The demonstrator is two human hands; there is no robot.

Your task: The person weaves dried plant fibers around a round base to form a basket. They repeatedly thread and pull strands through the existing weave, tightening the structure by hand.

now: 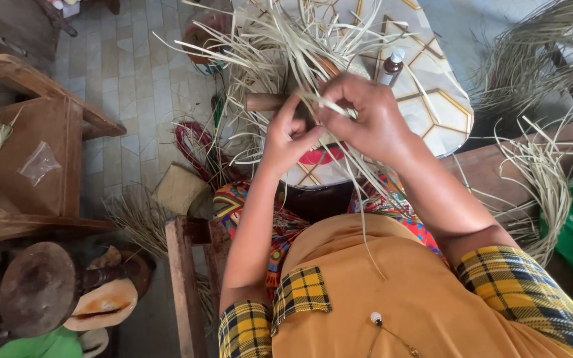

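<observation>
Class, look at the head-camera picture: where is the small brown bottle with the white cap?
The small brown bottle stands on the patterned table, upper centre-right, just beyond the right hand and the pale straw strands.

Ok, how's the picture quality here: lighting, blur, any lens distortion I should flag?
Head view: even daylight with soft shadows, and no harsh glare on the tiled floor. Left hand and right hand are sharp, as are the straw strands they work. Wide-angle bending shows at the edges, curving the wooden bench; the straw pile at top right looks slightly washed out.
</observation>
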